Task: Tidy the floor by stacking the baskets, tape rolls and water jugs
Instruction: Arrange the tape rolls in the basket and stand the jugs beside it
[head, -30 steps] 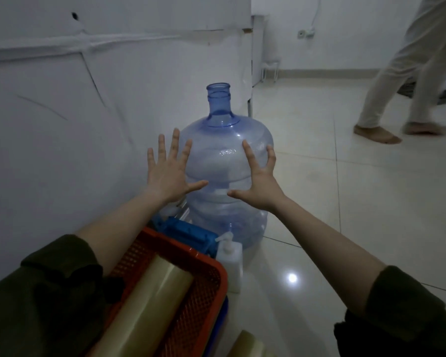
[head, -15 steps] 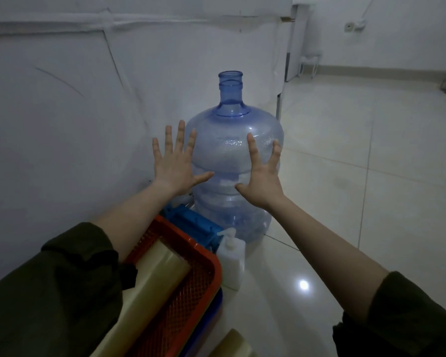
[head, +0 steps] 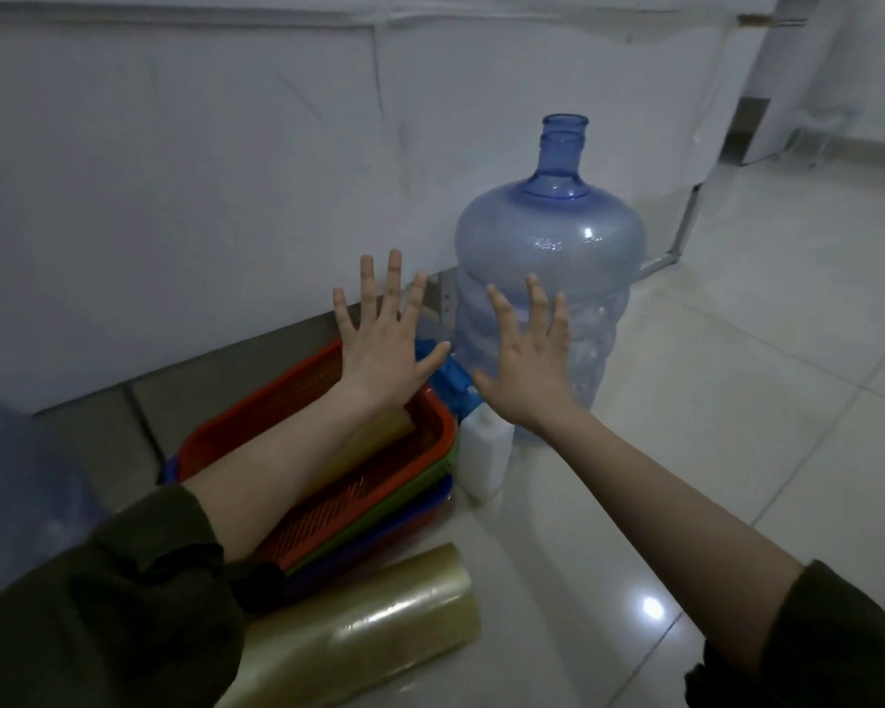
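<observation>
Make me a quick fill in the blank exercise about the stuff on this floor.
1. The water jug stands ___, not tipped over.
2. Directly under the red basket sits a ___ basket.
3. The left hand and right hand hold ___.
4. The white pump bottle stands between the red basket and the water ___.
Missing words: upright; green; nothing; jug.

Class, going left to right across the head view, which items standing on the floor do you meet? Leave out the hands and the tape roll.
blurred water jug at the left edge → stacked baskets → white pump bottle → upright water jug
</observation>
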